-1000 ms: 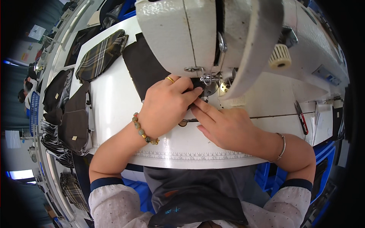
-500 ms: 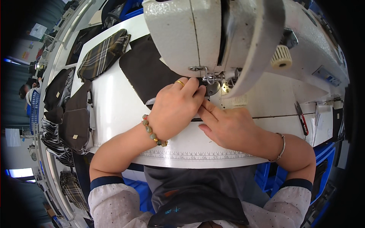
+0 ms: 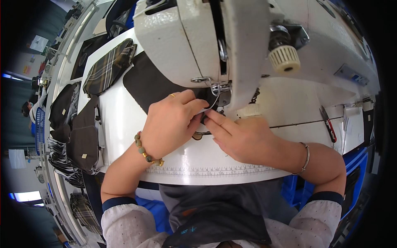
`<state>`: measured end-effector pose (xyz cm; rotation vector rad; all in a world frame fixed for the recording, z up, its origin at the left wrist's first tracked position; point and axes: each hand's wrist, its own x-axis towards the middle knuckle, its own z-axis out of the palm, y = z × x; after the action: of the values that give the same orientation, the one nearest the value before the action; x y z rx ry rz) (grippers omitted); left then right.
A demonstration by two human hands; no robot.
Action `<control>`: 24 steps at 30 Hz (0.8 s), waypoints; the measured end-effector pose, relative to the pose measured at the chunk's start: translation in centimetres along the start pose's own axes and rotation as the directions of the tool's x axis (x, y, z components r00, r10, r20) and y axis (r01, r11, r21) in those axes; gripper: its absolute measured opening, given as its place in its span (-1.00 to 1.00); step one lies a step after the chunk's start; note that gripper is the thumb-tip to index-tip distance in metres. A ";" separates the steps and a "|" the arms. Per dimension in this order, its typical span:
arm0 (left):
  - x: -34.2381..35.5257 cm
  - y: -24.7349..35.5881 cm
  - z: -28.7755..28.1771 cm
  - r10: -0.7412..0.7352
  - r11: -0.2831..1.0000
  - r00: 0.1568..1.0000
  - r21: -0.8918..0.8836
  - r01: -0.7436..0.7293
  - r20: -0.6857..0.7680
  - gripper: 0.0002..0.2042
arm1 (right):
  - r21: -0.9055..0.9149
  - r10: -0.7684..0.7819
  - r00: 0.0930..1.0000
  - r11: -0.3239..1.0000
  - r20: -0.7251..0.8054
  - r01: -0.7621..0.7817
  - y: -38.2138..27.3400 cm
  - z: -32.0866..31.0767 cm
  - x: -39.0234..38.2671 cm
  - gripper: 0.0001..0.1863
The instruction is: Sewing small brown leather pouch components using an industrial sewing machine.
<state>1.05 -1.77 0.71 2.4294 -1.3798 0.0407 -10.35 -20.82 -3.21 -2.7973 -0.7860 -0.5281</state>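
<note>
A dark brown fabric piece (image 3: 151,84) lies on the white table, its right end running under the head of a white sewing machine (image 3: 194,45). Just in front of the presser foot, my left hand (image 3: 171,120) is closed, thumb and fingers pinching the fabric's edge, where a thin white strip shows. My right hand (image 3: 248,138) meets it from the right, its fingers closed at the same dark edge. What lies directly under the fingertips is partly hidden. Below my left fingers, a small curved edge of the fabric hangs toward the table front.
A plaid fabric piece (image 3: 109,68) lies at the far left. Stacked dark pieces (image 3: 82,142) sit beside the table on the left. Red-and-black snips (image 3: 328,124) rest at right. A printed ruler (image 3: 206,171) follows the front edge. A person sits far left.
My left hand has moved left and slightly nearer me, and the white strip now shows at its fingertips. My right fingertips have shifted slightly left. The machine appears further left in view.
</note>
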 end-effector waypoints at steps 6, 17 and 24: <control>-0.8 1.7 0.1 0.085 0.996 0.996 0.029 -0.084 -0.015 -0.67 | 0.056 0.002 0.999 0.998 0.033 -0.004 -1.0 -0.6 -0.5 -0.66; -0.7 2.4 0.7 0.156 0.982 0.986 0.121 -0.148 -0.060 -0.65 | 0.090 -0.005 1.000 0.996 -0.023 0.007 -1.2 -0.5 -0.6 -0.72; -0.7 1.8 0.6 0.154 0.984 0.988 0.095 -0.153 0.002 -0.66 | 0.125 -0.009 1.000 0.992 -0.026 0.012 -1.2 -0.4 -0.4 -0.76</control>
<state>-0.91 -2.21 0.55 2.3906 -1.5946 0.1543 -11.44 -20.14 -2.89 -2.6678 -0.8004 -0.4971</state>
